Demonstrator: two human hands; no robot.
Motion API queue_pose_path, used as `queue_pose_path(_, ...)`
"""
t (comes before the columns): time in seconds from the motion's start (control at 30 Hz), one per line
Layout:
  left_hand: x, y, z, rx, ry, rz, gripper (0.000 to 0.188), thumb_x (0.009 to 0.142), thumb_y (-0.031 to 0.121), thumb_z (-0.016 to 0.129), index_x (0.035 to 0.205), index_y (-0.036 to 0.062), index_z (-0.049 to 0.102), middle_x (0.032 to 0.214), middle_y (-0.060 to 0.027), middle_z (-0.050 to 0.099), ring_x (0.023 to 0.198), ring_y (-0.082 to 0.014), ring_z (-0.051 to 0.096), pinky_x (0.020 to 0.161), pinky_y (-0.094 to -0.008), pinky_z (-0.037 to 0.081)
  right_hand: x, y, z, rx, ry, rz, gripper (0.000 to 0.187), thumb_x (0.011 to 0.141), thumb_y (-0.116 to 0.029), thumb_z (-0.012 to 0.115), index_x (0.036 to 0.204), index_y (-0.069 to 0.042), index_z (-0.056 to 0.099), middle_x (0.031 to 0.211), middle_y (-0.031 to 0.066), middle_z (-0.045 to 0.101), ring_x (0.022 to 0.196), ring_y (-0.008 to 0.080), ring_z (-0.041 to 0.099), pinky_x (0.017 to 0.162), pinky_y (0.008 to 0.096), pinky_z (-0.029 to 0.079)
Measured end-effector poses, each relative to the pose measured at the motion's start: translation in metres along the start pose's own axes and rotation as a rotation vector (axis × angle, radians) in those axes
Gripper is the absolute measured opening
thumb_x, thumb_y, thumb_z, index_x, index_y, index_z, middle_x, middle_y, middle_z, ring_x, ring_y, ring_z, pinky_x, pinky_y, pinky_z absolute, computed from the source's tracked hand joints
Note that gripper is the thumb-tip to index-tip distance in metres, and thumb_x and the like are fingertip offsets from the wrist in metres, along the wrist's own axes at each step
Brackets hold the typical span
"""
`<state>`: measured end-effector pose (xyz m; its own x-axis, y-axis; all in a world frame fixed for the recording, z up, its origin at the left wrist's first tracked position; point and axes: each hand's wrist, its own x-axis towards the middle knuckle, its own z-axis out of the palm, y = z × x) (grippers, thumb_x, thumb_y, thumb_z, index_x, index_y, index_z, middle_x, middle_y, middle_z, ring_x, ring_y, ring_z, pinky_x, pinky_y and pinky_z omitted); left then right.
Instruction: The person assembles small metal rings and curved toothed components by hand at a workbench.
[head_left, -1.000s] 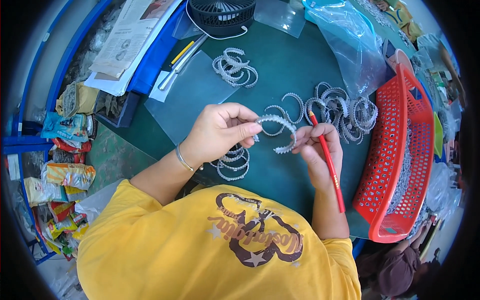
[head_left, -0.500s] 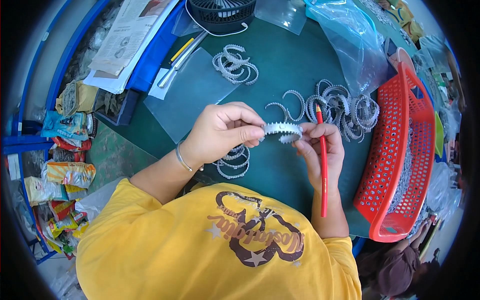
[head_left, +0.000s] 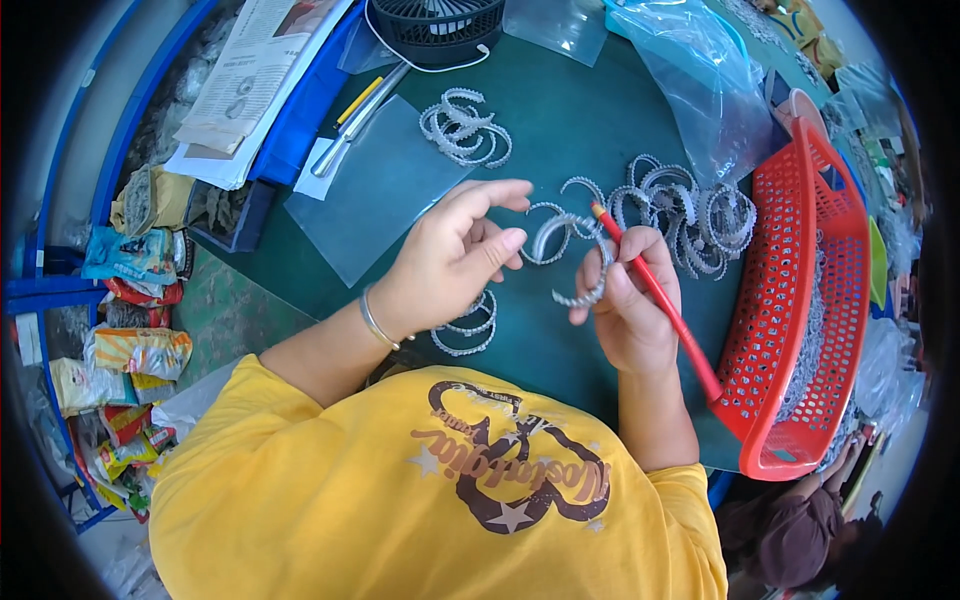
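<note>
Grey, metal-looking, toothed along its edge: an open cuff (head_left: 606, 258) between the two hands, pinched in the right hand (head_left: 640, 315), thumb against fingers, probably by one side to leave the rest uncovered. Red pencil (head_left: 668, 305) slants across the same hand, seemingly tucked there to save setting it down. Left hand (head_left: 447, 258) alongside, thumb and fingers parted; I see nothing between them. Farther out, a heap of cuffs (head_left: 690, 222) on the green table (head_left: 565, 110), presumably for easy reach; red basket (head_left: 762, 335) beyond.
</note>
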<state>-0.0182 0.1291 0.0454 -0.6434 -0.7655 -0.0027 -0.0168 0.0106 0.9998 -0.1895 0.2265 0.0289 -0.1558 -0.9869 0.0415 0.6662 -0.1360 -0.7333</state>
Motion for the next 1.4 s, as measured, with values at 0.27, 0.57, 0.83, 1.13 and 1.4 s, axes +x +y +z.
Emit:
queue_pose_path(0.27, 0.001, -0.001, -0.007, -0.329, -0.189, -0.274, 0.022, 0.088, 0.006, 0.053, 0.107, -0.0039, 0.056, 0.084, -0.0101, 0.063, 0.067, -0.0133, 0.063, 0.061, -0.0222, 0.053, -0.004, 0.001, -0.001, 0.017, 0.044, 0.059, 0.012, 0.092, -0.014, 0.047, 0.099, -0.007, 0.041, 0.081, 0.0134, 0.056, 0.062, 0.0178, 0.057, 0.051, 0.0238, 0.049)
queue_pose_path(0.57, -0.005, -0.001, -0.004, -0.245, -0.120, -0.081, 0.020, 0.083, 0.000, 0.058, 0.103, -0.0042, 0.058, 0.090, -0.0113, 0.063, 0.072, -0.0144, 0.064, 0.065, -0.0234, 0.054, -0.006, 0.003, -0.008, -0.359, 0.201, 0.162, 0.029, 0.093, -0.031, 0.045, 0.099, -0.003, 0.042, 0.083, 0.0118, 0.057, 0.063, 0.0138, 0.058, 0.049, 0.0207, 0.047)
queue_pose_path(0.83, -0.003, -0.001, -0.003, -0.211, -0.070, 0.116, 0.027, 0.079, -0.009, 0.058, 0.106, -0.0053, 0.057, 0.112, -0.0149, 0.054, 0.091, -0.0194, 0.062, 0.076, -0.0249, 0.052, -0.005, 0.002, -0.005, -0.327, 0.129, -0.261, 0.035, 0.074, 0.014, 0.061, 0.096, -0.004, 0.041, 0.111, 0.0180, 0.050, 0.097, 0.0252, 0.059, 0.079, 0.0311, 0.052)
queue_pose_path(1.13, -0.004, -0.011, -0.003, -0.342, -0.139, 0.006, 0.026, 0.077, -0.011, 0.060, 0.102, -0.0058, 0.056, 0.100, -0.0161, 0.059, 0.093, -0.0220, 0.061, 0.079, -0.0292, 0.052, -0.005, -0.008, 0.009, -0.653, -0.019, -0.627, 0.042, 0.066, 0.001, 0.075, 0.091, -0.004, 0.043, 0.092, 0.0200, 0.059, 0.082, 0.0234, 0.062, 0.074, 0.0311, 0.052)
queue_pose_path(1.4, -0.005, -0.005, -0.003, -0.240, -0.036, 0.249, 0.029, 0.073, -0.013, 0.063, 0.100, -0.0040, 0.057, 0.096, -0.0154, 0.061, 0.084, -0.0170, 0.061, 0.073, -0.0257, 0.052, -0.010, -0.004, 0.002, -0.694, 0.042, -0.605, 0.038, 0.069, 0.006, 0.071, 0.092, -0.005, 0.043, 0.088, 0.0183, 0.060, 0.074, 0.0177, 0.059, 0.065, 0.0261, 0.048)
